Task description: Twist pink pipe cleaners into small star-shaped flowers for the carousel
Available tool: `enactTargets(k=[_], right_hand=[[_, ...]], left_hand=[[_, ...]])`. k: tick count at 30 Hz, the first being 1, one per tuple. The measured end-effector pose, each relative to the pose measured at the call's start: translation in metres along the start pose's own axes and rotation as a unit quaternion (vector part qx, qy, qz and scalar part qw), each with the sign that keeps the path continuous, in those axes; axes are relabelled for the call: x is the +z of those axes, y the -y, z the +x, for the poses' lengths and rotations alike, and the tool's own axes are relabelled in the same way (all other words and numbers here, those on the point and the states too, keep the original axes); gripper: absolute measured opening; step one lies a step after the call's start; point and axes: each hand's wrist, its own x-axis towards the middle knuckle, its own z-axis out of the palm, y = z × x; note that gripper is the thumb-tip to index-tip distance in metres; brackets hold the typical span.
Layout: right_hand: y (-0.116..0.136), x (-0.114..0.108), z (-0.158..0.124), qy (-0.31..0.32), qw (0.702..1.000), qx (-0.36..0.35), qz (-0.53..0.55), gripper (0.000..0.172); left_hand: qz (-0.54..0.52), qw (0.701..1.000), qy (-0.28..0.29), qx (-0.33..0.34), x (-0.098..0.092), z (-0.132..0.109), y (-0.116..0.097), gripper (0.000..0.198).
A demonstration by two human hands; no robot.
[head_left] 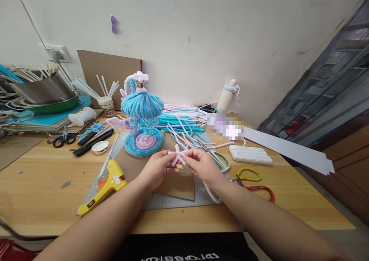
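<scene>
Between both hands, above a brown cardboard sheet (178,188), is a small pink star-shaped piece of bent pipe cleaner (179,158). My left hand (158,168) pinches its left side with thumb and fingers. From the right, my right hand (203,168) grips another arm of the star, fingertips closed on it. A yellow spot shows just below the star by the left fingers; what it is I cannot make out. Behind the hands stands a blue and pink pipe-cleaner jellyfish (142,104) on a round coiled base (129,145).
A yellow glue gun (108,188) lies left of the hands. Green-handled scissors (220,160), red-and-yellow-handled cutters (255,180) and a white power bank (250,154) lie to the right. Blue, white and pink pipe cleaners (181,122) are piled behind. A bottle (227,97) stands near the wall.
</scene>
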Motion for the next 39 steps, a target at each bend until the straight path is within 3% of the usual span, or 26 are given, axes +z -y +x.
enactTargets(k=[7,14,20,25,34,39], right_hand=[[-0.0043,-0.0019,0.0008,0.009,0.999,-0.032,-0.021,0.025],[-0.0042,-0.0026,0.0019,-0.019,0.997,-0.046,-0.06,0.024],[-0.0036,-0.0039,0.0023,-0.021,0.976,-0.154,-0.153,0.013],[-0.0047,-0.0075,0.0037,-0.01,0.96,-0.207,-0.19,0.012],[-0.0049,-0.0038,0.0006,0.015,0.981,-0.156,-0.112,0.011],[-0.0063,-0.003,-0.0012,0.01,0.988,-0.126,-0.087,0.017]], left_hand=[[-0.065,0.996,-0.02,-0.05,0.0007,-0.0003,-0.0034,0.01],[-0.009,0.999,-0.033,-0.027,-0.001,0.0021,0.0006,0.011],[-0.028,0.997,-0.067,-0.007,-0.0011,0.0021,0.003,0.011],[-0.085,0.995,-0.043,-0.019,-0.0007,0.0007,-0.0012,0.005],[-0.127,0.991,0.012,-0.042,-0.0032,0.0001,-0.0029,0.002],[-0.101,0.993,0.026,-0.052,-0.0036,-0.0015,-0.0038,0.006]])
